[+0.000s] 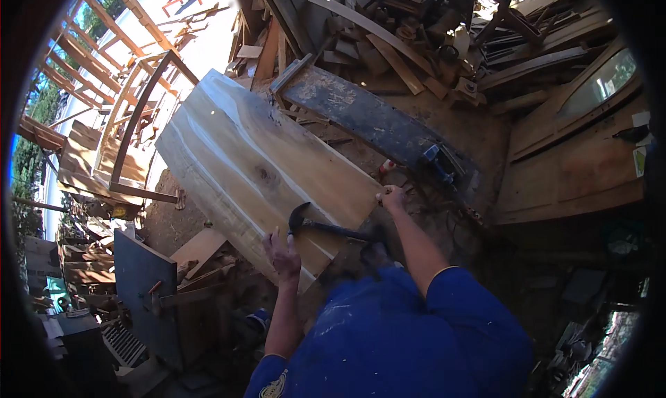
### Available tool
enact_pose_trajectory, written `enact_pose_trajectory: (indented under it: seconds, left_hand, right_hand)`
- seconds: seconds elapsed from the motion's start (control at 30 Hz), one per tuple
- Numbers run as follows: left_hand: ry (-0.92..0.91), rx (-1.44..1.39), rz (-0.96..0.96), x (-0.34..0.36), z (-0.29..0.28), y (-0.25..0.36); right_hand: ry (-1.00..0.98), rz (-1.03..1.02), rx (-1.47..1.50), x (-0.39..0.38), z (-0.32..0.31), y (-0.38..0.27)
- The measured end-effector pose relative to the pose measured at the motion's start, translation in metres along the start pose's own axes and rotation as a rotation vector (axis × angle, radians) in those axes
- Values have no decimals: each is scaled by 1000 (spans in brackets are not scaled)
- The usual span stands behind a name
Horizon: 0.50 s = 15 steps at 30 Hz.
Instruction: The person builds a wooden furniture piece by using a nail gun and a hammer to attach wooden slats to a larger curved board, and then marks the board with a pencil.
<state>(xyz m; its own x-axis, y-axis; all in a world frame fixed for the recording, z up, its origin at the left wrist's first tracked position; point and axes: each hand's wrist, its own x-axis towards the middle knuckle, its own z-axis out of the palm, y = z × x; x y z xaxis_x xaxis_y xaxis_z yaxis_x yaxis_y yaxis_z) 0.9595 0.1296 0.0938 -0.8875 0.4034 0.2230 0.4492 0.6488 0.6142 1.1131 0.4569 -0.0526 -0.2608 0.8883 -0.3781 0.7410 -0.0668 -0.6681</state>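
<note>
head view: pale-streaked wooden board (257, 169), ahead of both hands
left hand (283, 259): fingers apart, at near edge
right hand (393, 198): curled at corner; clamped or not, cannot tell
hammer (331, 229): on board, between hands
room: dark bench (378, 119), scrap wood (395, 63) beyond right hand

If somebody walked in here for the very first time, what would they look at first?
Probably the big, flat wooden board with brown and pale streaks, slanting across the middle. A dark hammer with a long handle lies over its near end, with the bare left hand close to the hammer's head. The person's bright blue shirt also stands out, at the bottom.
</note>
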Motion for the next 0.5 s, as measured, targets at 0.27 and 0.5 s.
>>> enact_pose_trajectory:
  seconds: [0.27,0.5]
  left_hand:
    - [-632,38,728,103,188,112]
    - [-928,389,842,121,271,129]
  right_hand:
    - [-52,87,357,-11,0,6]
    - [-121,54,354,-25,-4,1]
